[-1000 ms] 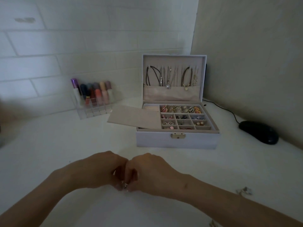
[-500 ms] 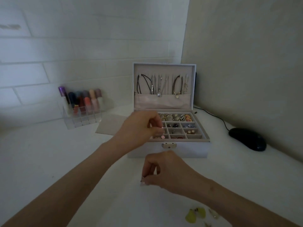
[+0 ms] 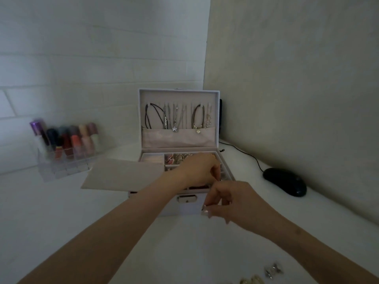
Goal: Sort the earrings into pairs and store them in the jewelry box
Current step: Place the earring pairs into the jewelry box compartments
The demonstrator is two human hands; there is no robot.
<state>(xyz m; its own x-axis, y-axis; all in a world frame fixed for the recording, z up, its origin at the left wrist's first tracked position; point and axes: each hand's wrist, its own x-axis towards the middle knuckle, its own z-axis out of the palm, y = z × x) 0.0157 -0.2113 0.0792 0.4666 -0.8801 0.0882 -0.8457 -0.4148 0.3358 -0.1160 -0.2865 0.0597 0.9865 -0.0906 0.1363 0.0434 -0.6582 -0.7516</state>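
The white jewelry box (image 3: 184, 208) stands open at the back of the table, with necklaces hanging in its lid (image 3: 178, 117) and earrings in its small tray compartments. My left hand (image 3: 201, 171) reaches over the tray's right compartments, fingertips pointing down and pinched together on a small earring that is mostly hidden. My right hand (image 3: 231, 199) hovers just in front of the box by the latch (image 3: 187, 198), thumb and forefinger pinching another small earring. Loose earrings lie at the near right edge: a silver pair (image 3: 273, 270) and gold ones (image 3: 252, 280).
A beige inner cover (image 3: 123, 175) lies across the box's left half and sticks out over the table. A clear rack of nail polish bottles (image 3: 63, 148) stands at the back left. A black mouse (image 3: 285, 181) with its cable lies to the right, by the wall.
My hands, joined near the table's front a second ago, have separated. The left went up and over the box's right compartments. The right rose to the box's front.
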